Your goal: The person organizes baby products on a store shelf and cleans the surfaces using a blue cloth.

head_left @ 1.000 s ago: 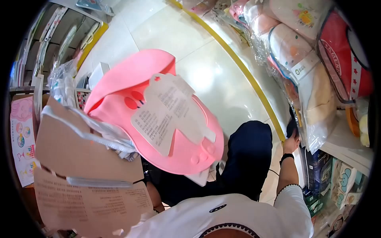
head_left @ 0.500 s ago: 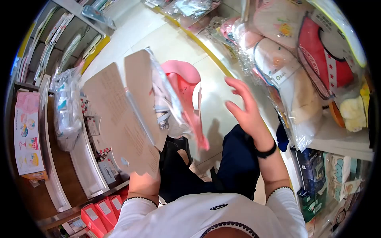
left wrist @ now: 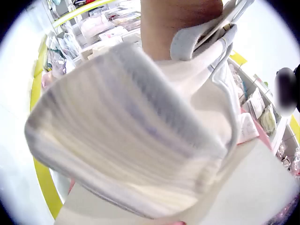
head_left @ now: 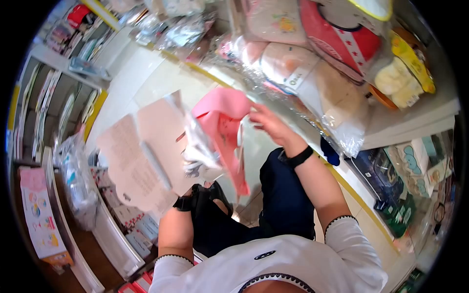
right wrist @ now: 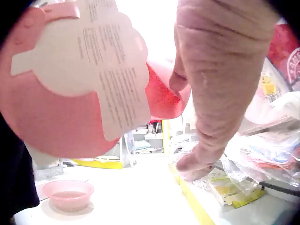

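A pink silicone bib point(head_left: 220, 110) with a printed white card point(right wrist: 115, 75) hangs in front of the person. Beside it, to the left, are a pale cloth bib point(left wrist: 122, 131) and printed cardboard backings point(head_left: 146, 141). My left hand point(left wrist: 180, 28) holds this bundle; most of its fingers are hidden behind the cloth and card, with one fingertip showing at the lower edge in the left wrist view. My right hand point(head_left: 273, 124) reaches to the pink bib's right side, fingers loosely spread, with the thumb overlapping the bib's edge in the right wrist view.
Bagged baby goods point(head_left: 312, 83) fill a shelf on the right. Left shelves hold a plastic-wrapped pack point(head_left: 78, 180) and a pink box point(head_left: 41, 215). On the pale surface in the right wrist view stands a pink bowl point(right wrist: 70, 194). Yellow edging point(right wrist: 192, 197) borders the floor.
The right hand came up from beside the right shelf to the pink bib. The bundle turned, so the pink bib went from face-up to edge-on. The view has swung right.
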Action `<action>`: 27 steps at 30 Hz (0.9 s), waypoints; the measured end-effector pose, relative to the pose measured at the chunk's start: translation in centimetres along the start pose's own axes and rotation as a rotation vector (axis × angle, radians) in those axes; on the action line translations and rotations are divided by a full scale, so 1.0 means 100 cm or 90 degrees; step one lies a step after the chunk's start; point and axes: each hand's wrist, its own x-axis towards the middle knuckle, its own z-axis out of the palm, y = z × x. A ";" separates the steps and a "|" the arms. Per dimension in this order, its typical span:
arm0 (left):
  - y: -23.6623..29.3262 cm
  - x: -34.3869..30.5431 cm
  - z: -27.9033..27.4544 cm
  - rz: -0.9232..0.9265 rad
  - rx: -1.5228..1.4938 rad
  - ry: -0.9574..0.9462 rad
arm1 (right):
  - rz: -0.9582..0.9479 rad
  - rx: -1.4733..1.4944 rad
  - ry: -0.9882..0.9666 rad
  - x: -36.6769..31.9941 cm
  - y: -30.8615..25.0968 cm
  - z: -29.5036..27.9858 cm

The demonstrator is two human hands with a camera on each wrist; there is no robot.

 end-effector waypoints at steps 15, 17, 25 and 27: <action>0.007 -0.007 0.028 -0.026 -0.003 -0.015 | 0.003 0.360 -0.174 -0.036 -0.059 -0.048; 0.009 -0.008 0.032 -0.030 -0.011 -0.012 | 0.030 0.312 -0.157 -0.026 -0.073 -0.058; 0.023 -0.008 0.051 -0.044 -0.021 0.004 | -0.061 0.173 -0.123 0.065 -0.107 -0.058; 0.022 -0.013 0.050 -0.049 -0.015 0.013 | -0.081 0.142 -0.093 0.090 -0.133 -0.073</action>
